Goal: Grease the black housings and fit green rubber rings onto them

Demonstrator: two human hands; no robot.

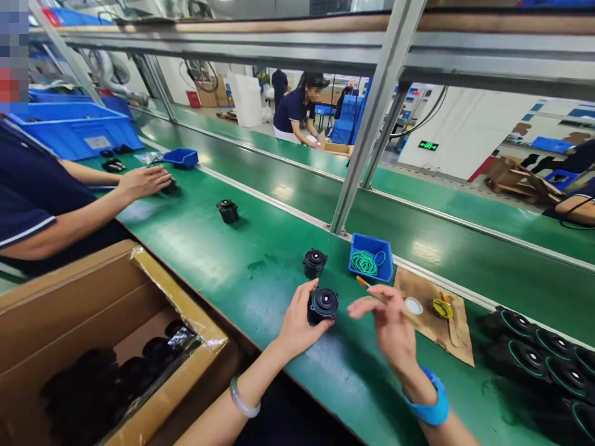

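My left hand (300, 319) is wrapped round a black round housing (324, 303) that stands on the green bench. A teal ring shows round the top of this housing. To its right, my right hand (388, 319) hovers with fingers apart, and nothing shows between them. Just behind the held part stands another black housing (315, 264). A blue bin (372, 257) with green rings (365, 263) sits behind my right hand, next to an orange-tipped tool (363, 282) that the hand partly covers.
Several ringed housings (530, 356) fill the right side. Brown cardboard (458, 316) holds a yellow-rimmed dish (441, 308) and white lid (413, 305). A carton (204, 322) of black parts is at lower left. Another housing (228, 211) stands near a person's hands. A metal post (367, 124) rises behind.
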